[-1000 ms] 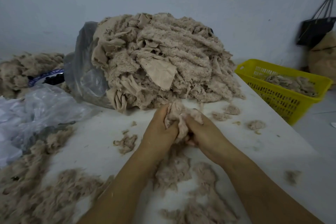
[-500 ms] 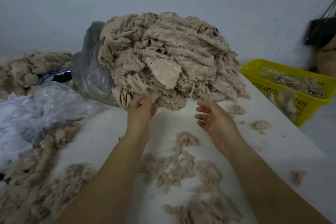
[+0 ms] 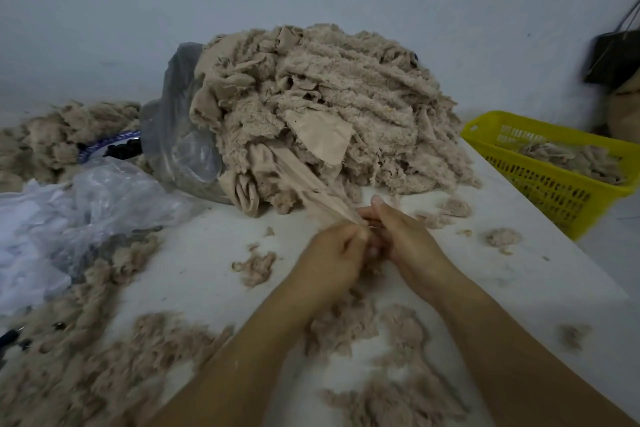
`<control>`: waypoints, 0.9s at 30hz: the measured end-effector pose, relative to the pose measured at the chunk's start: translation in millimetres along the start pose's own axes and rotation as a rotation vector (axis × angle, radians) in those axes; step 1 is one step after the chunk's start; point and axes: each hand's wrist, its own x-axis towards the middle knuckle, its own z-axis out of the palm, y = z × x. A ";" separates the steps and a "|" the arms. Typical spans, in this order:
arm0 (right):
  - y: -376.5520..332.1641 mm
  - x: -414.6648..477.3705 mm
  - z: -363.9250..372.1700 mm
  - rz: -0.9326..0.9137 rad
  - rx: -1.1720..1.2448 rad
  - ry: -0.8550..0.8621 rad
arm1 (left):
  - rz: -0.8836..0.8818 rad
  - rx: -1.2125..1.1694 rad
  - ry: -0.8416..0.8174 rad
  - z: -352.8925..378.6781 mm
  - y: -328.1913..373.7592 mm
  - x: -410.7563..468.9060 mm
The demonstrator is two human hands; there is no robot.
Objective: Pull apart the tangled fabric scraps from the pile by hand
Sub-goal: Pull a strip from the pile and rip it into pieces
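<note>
A big pile of tangled beige fabric scraps (image 3: 329, 104) sits on the white table (image 3: 194, 253), spilling out of a grey plastic bag (image 3: 176, 135). A smooth beige strip (image 3: 304, 187) stretches taut from the pile's lower front toward me. My left hand (image 3: 332, 253) grips the near end of that strip in curled fingers. My right hand (image 3: 405, 239) lies right beside it, fingers bent against the same end; how it holds the strip is partly hidden by the left hand.
Loose fluff (image 3: 374, 340) lies on the table under my arms and heaps at the left (image 3: 62, 357). A yellow basket (image 3: 540, 177) with scraps stands at the right edge. Crumpled clear plastic (image 3: 69, 211) lies left. A dark bag (image 3: 613, 55) hangs on the wall.
Both hands dropped the earlier clump and reached to the pile. The left hand took a strip and pulled it back toward me; the right hand came in to meet it.
</note>
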 end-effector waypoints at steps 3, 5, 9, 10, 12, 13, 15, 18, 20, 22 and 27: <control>0.0 -6.0 1.9 0.012 0.001 -0.100 | 0.099 0.000 -0.092 5.1 8.8 -5.4; 1.1 -6.7 0.8 -0.001 0.036 -0.104 | 0.068 -0.173 -0.137 -0.4 8.4 -8.9; -0.4 -3.6 0.2 -0.068 0.007 -0.008 | -0.079 -0.353 0.065 -1.9 4.1 -11.7; -0.1 -2.7 -0.5 -0.077 -0.005 -0.005 | -0.106 -0.368 0.119 -1.7 2.9 -9.6; 1.0 -2.6 0.0 -0.095 -0.057 0.008 | -0.116 -0.386 0.149 -2.5 1.2 -7.0; 1.2 -3.1 1.6 -0.106 -0.073 0.022 | -0.111 -0.384 0.136 -2.1 0.4 -6.6; 1.1 -4.2 4.2 -0.116 -0.060 0.048 | -0.112 -0.392 0.105 -1.1 -1.1 -6.9; -2.7 -5.2 1.7 -0.096 0.062 0.014 | -0.186 -0.465 0.176 -1.5 -6.1 -3.5; -4.7 -5.8 -0.5 -0.090 0.098 -0.025 | -0.279 -0.574 0.270 -5.2 -8.0 0.8; -2.5 -7.1 0.4 -0.101 0.001 -0.094 | -0.387 -0.729 0.245 -9.8 -9.4 6.0; 1.8 -9.2 4.0 -0.133 -0.213 -0.084 | -0.419 -0.998 0.195 -20.1 -13.7 12.0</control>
